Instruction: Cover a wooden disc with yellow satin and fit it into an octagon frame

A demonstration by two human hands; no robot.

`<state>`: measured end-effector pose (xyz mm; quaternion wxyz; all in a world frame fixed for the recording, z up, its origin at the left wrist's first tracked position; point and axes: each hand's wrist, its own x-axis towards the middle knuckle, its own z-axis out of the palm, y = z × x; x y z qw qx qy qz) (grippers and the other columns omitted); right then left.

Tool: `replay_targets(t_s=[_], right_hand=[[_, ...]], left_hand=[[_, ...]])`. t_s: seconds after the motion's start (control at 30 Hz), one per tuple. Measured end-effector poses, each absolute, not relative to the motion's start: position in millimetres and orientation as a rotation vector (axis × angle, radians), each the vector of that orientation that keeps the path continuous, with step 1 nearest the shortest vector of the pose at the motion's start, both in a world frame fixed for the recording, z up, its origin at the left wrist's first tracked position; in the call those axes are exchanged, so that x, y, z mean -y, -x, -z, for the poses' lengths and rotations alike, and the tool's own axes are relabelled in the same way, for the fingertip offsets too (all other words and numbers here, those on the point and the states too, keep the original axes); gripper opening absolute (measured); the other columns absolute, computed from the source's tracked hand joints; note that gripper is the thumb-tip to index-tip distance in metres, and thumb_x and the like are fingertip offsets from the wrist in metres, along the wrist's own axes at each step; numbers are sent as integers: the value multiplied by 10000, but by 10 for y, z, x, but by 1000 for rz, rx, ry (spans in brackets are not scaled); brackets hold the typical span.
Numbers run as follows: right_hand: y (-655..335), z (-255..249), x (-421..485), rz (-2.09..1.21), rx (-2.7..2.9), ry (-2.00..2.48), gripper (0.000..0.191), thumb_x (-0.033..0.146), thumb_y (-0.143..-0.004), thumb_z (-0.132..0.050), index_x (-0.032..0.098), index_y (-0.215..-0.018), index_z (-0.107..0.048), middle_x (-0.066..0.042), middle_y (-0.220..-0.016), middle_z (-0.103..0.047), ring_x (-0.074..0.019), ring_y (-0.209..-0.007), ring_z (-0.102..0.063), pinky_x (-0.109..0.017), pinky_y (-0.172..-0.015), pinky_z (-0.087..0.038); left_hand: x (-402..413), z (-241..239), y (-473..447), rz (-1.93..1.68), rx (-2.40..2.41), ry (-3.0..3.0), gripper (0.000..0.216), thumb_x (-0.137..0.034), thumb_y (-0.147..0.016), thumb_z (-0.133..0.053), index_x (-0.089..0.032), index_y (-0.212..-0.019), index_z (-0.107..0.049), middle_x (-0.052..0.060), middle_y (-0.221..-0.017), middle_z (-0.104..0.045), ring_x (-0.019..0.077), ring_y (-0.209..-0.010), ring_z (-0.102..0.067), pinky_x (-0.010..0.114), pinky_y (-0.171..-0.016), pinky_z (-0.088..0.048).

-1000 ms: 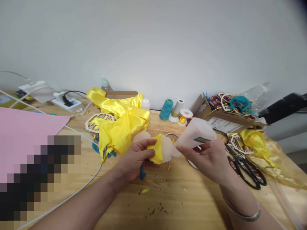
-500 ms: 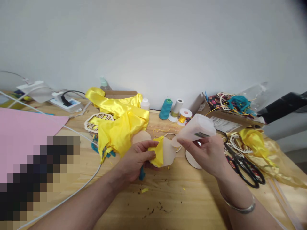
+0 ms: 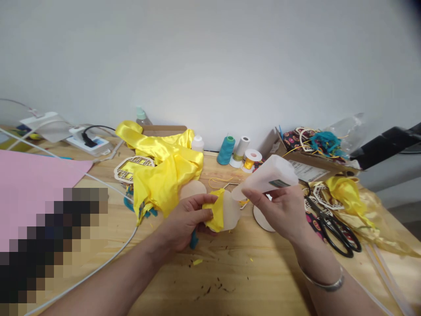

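My left hand (image 3: 186, 221) pinches a pale wooden disc (image 3: 230, 213) with a scrap of yellow satin (image 3: 214, 213) folded over its left edge, just above the wooden table (image 3: 230, 281). My right hand (image 3: 279, 208) is closed round a translucent white squeeze bottle (image 3: 268, 177), tilted down to the left so that its nozzle meets the top of the disc. A silver bangle (image 3: 324, 283) sits on my right wrist. A second pale disc (image 3: 261, 218) lies flat under my right hand.
A heap of yellow satin (image 3: 164, 164) and a fretwork wooden frame (image 3: 131, 166) lie left of centre. Thread spools (image 3: 238, 151) stand by the wall. Black scissors (image 3: 338, 232), a cardboard box (image 3: 312, 169) of trimmings and more yellow fabric are on the right. Pink paper (image 3: 33, 180) and a white cable (image 3: 108, 259) are on the left.
The bottle has tipped and moved left, bringing its nozzle down onto the top of the disc. My left hand has kept the disc and satin nearly still.
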<state>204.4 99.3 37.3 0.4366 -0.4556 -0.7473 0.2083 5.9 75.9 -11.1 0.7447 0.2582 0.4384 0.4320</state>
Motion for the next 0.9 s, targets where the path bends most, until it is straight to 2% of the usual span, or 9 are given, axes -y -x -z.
replay_targets(t_s=[0.4,0.57,0.7,0.8,0.9], right_hand=[[-1978,-334,-1010,-322,1982,1111,176,319,-807,-647,184,-696,-624,-8,-649,-631,-131,-571,-544,-240,-502,-431],[-2026,-359,-1003,-379,1974,1087,154,306,-810,-645,187,-715,-623,1,-647,-620,-114,-549,-522,-215,-463,-419],[-2033,-420,-971,-403,1965,1099,179,288,-789,-654,178,-658,-598,10,-588,-588,-100,-498,-495,-211,-436,-400],[-2004,-467,-949,-565,1804,1158,231,318,-730,-698,180,-594,-572,23,-502,-545,-94,-418,-461,-212,-368,-355],[-1977,-496,-952,-869,1486,1146,249,345,-685,-741,177,-627,-567,48,-422,-497,-86,-332,-426,-215,-320,-336]], left_hand=[[-730,133,-63,-933,-960,-599,301,-122,-580,-771,-154,-862,-671,58,-732,-732,197,-583,-681,285,-448,-567],[-738,129,-61,-941,-964,-601,298,-116,-582,-760,-152,-866,-674,57,-748,-731,189,-589,-681,267,-448,-560],[-751,113,-59,-947,-994,-589,306,-101,-582,-742,-139,-876,-665,62,-751,-731,184,-576,-675,272,-449,-558],[-756,106,-63,-953,-992,-590,320,-86,-581,-729,-135,-889,-659,67,-773,-735,182,-585,-678,266,-461,-559],[-748,105,-69,-952,-983,-607,315,-112,-596,-733,-131,-902,-658,76,-793,-734,190,-600,-684,273,-469,-562]])
